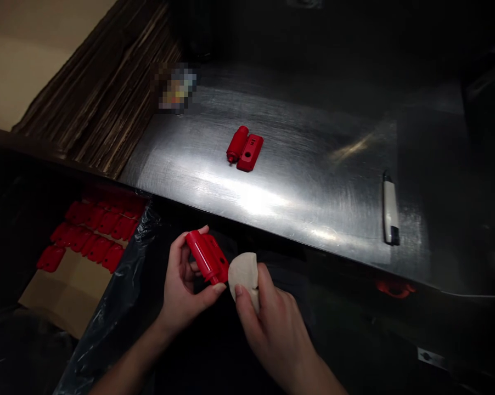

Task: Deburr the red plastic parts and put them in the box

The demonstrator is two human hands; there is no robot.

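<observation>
Your left hand (179, 288) grips the red part (204, 257) by its ends, thumb at the lower one and fingers round the upper, which seems to keep its barrel and flat side clear of your palm. Your right hand (278, 323) pinches the pale pad (241, 274), thumb on the near face and fingers behind, so its rounded edge stands out toward the red part; whether the two touch, you cannot tell from here. You hold both just off the near edge of the bench (297, 203), probably because that keeps them close to your body. On the metal, a second red part (253, 147) lies within reach, while the cutter (390, 211) sits well apart at the right, likely out of your way. At your left, red pieces (97, 247) lie in rows on cardboard (60, 293), perhaps to stop them knocking together, with plastic film (122, 282) alongside.
</observation>
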